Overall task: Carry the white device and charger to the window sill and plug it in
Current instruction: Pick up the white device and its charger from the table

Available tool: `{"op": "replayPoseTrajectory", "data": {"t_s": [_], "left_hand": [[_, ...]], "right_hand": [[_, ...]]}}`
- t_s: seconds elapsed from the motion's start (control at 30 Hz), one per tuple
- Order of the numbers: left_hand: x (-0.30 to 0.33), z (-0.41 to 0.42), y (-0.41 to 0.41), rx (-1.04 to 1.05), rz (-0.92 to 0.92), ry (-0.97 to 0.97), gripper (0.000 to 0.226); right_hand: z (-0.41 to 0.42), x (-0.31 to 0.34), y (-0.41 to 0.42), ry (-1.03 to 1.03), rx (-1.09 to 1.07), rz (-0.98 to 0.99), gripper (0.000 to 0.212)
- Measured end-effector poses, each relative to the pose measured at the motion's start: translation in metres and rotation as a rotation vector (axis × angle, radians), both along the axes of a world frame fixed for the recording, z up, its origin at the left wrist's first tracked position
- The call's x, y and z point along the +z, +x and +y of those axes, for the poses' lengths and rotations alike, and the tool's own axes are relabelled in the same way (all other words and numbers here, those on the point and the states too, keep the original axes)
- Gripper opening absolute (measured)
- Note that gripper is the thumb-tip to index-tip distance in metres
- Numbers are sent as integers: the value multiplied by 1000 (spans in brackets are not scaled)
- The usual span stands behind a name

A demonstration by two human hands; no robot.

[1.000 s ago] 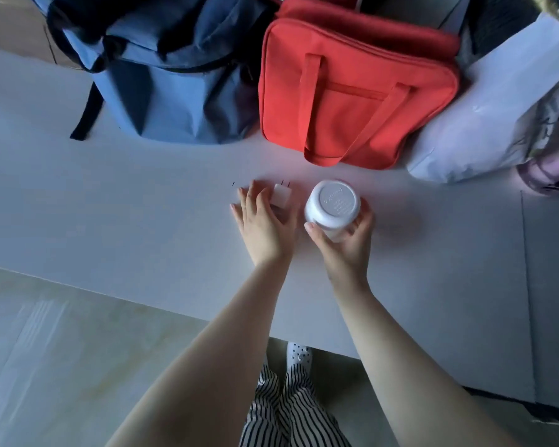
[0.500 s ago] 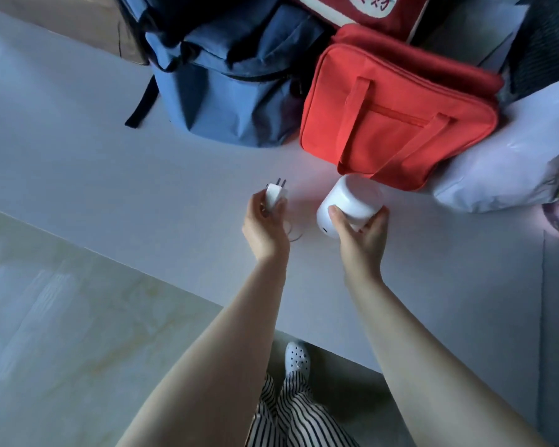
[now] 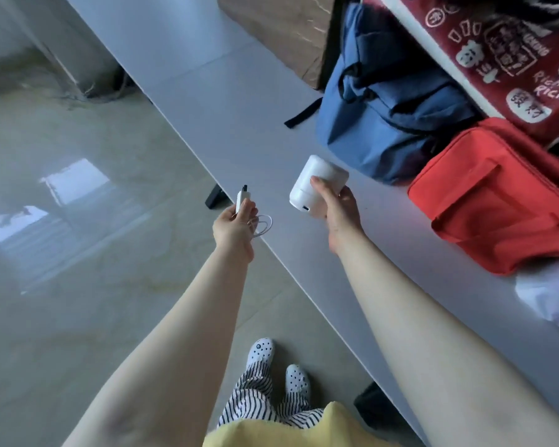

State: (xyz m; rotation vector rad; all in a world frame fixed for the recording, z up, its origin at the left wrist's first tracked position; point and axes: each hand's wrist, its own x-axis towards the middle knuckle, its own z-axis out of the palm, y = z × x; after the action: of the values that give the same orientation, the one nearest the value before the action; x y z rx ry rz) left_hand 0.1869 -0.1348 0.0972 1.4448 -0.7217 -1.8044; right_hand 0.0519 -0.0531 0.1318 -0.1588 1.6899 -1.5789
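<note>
The polished, marble-veined stone floor (image 3: 78, 253) is the largest hazard: hard and glossy, it would likely crack anything dropped during the walk to the window sill, which is not in view here. The long, flat, matte grey table (image 3: 239, 101) runs diagonally beside the person, and its sharp edge passes between the two hands, so a careless swing could knock either load against it.

The white, smooth, rounded plastic cylinder device (image 3: 317, 185) is off the table, tilted, gripped around its side by the right hand (image 3: 339, 214). Its slick curved shell gives the fingers little purchase, so a loosened hold could let it slide out. A small dark port shows low on its side.

The small white plastic block charger (image 3: 242, 197), dark prongs pointing up, is pinched in the closed left hand (image 3: 234, 227) above the floor. Its thin white cable (image 3: 262, 224) hangs in a loose coil below the fingers; it may snag the table corner or uncoil, though how much is bundled in the palm I cannot tell.
</note>
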Motion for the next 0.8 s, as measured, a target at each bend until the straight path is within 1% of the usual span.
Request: {"op": "replayPoseTrajectory", "data": {"t_s": [0.1, 0.13, 0.3, 0.4, 0.5, 0.57, 0.63, 0.73, 0.8], "left_hand": [[8, -12, 48, 97, -17, 30, 14], [11, -16, 64, 129, -15, 36, 15], [28, -23, 140, 322, 39, 19, 22], [38, -25, 182, 430, 50, 17, 23], [44, -33, 220, 521, 66, 4, 38], [45, -41, 241, 577, 70, 4, 43], [47, -52, 259, 613, 83, 6, 44], [47, -75, 282, 634, 89, 17, 45], [45, -95, 298, 641, 95, 25, 44]], "right_hand": [[-28, 12, 30, 2, 140, -14, 38], [-36, 16, 40, 5, 183, -20, 36], [-76, 33, 100, 12, 418, -32, 40], [-96, 40, 140, 25, 522, -12, 35], [-119, 43, 178, 22, 614, -13, 32], [-132, 43, 200, 35, 686, -12, 31], [-145, 42, 220, 58, 753, -8, 29], [-169, 38, 246, 83, 794, -14, 23], [-189, 34, 261, 92, 814, -7, 27]]}}
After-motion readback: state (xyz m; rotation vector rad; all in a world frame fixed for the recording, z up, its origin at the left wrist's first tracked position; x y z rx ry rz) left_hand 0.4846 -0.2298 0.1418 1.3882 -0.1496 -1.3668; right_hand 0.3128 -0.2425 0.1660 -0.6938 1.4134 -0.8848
